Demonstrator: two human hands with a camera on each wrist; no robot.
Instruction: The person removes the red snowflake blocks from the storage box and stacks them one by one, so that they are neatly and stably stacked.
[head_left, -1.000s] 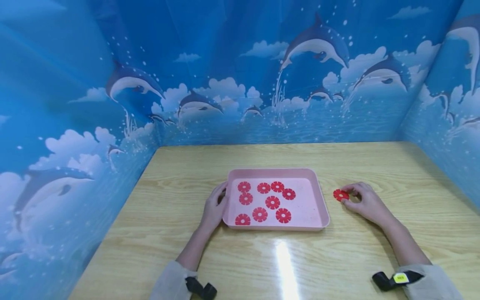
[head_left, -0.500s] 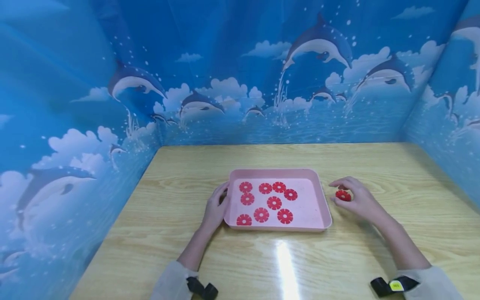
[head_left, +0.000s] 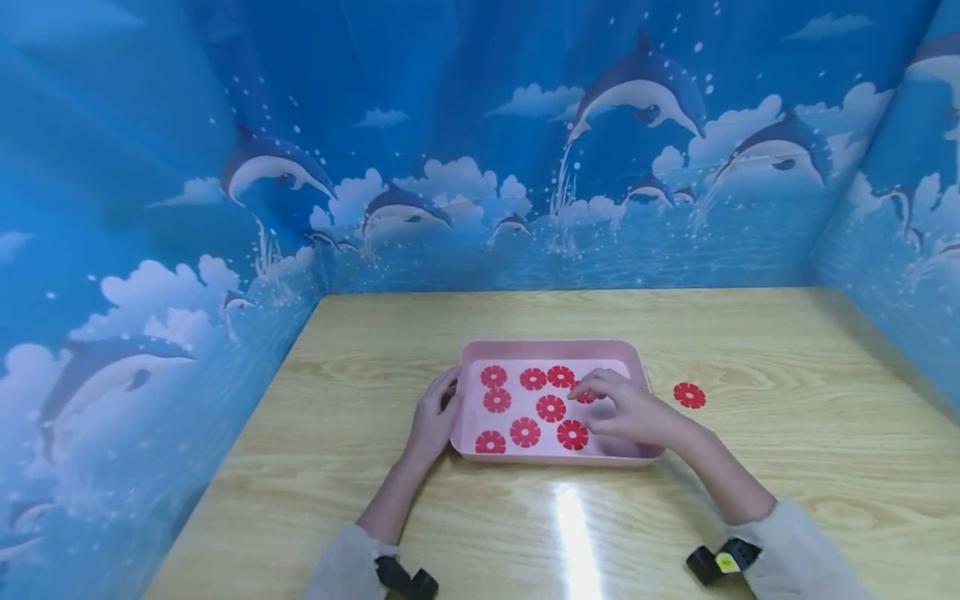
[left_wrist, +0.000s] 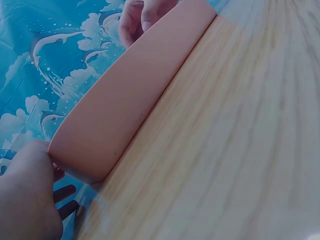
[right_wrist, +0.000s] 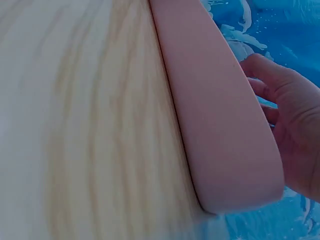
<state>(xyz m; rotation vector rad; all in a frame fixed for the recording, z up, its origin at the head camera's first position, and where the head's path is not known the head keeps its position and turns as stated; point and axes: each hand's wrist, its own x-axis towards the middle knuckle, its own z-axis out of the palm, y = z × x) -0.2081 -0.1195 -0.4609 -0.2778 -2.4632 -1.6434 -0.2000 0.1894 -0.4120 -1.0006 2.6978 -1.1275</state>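
Observation:
A pink tray [head_left: 517,459] lies on the table with several red notched plastic discs in it, one of them a disc [head_left: 551,408] near the middle. At the tray's left side, my left hand [head_left: 432,417] touches the outer wall, its fingers extended; the left wrist view shows this left hand [left_wrist: 30,195] at the tray's corner. Over the tray's right half hovers my right hand [head_left: 626,408], thumb and fingers apart with nothing between them. It partly covers one disc [head_left: 585,397]. A single red disc [head_left: 689,395] lies flat on the table right of the tray.
The wooden table [head_left: 375,333] extends around the tray on all sides. A blue curtain [head_left: 465,242] printed with dolphins stands behind the table and along its left and right sides. A strip of light reflects off the tabletop in front of the tray.
My right hand has let go of the red disc on the table and moved left over the tray. The left hand stays at the tray's left side.

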